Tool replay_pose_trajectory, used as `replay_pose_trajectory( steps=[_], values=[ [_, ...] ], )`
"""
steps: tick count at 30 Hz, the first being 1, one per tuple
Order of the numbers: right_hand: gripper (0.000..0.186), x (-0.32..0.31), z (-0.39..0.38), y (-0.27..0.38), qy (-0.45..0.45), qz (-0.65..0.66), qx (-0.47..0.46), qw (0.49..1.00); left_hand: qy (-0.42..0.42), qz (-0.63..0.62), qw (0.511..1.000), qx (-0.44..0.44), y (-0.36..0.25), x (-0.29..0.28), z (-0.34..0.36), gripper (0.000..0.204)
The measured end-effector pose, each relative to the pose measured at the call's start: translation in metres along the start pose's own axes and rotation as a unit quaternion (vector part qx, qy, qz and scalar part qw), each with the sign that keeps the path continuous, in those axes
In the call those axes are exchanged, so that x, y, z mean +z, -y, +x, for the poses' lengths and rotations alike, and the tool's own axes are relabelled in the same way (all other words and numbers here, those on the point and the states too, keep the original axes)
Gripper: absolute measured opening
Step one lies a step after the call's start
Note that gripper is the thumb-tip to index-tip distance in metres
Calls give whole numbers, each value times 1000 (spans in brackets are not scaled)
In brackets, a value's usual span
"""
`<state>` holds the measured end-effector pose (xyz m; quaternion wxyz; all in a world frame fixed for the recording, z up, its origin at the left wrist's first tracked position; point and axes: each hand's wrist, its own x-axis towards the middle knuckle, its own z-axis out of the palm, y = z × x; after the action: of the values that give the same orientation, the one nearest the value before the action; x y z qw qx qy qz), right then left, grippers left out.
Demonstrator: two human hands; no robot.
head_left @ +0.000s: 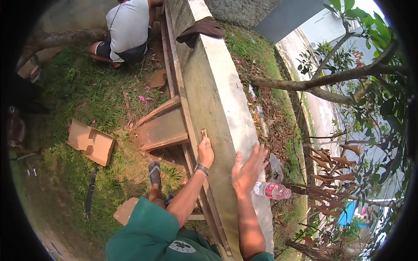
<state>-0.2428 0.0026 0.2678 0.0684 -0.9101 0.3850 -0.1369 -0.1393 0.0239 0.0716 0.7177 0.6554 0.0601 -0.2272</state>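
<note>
My left hand (206, 152), with a dark band at its wrist, is closed at the wooden rail (186, 117) that runs along the concrete wall. A small tan piece (203, 132) shows just past its fingers; its kind is too small to tell. My right hand (249, 173) is open, fingers spread, over the inner edge of the wall's pale top (237, 108), and appears to hold nothing. Beside it, a clear plastic bottle (273, 190) with a red label lies on its side. The wooden frame's slanted crosspieces (167, 142) reach out over the grass.
An open cardboard box (92, 141) lies on the grass at left, near a dark strip (91, 191). Another person (128, 30) in a white shirt crouches at the far left. A dark brown cloth (201, 30) drapes over the wall. Branches (322, 85) spread beyond it at right.
</note>
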Motion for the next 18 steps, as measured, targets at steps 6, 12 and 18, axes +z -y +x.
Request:
replay_pose_trajectory(
  steps=[6, 12, 18],
  values=[
    [71, -2, -3, -2, 5, 21, -3, 1000, 11, -38, 962, 272, -48, 20, -22, 51],
    [73, 5, -3, -9, 14, 33, -8, 999, 1, -71, 994, 81, -13, 6, 52, 52],
    [74, 3, 0, -7, 24, 40, -16, 999, -30, -38, 943, 328, -96, 22, 14, 49]
  ],
)
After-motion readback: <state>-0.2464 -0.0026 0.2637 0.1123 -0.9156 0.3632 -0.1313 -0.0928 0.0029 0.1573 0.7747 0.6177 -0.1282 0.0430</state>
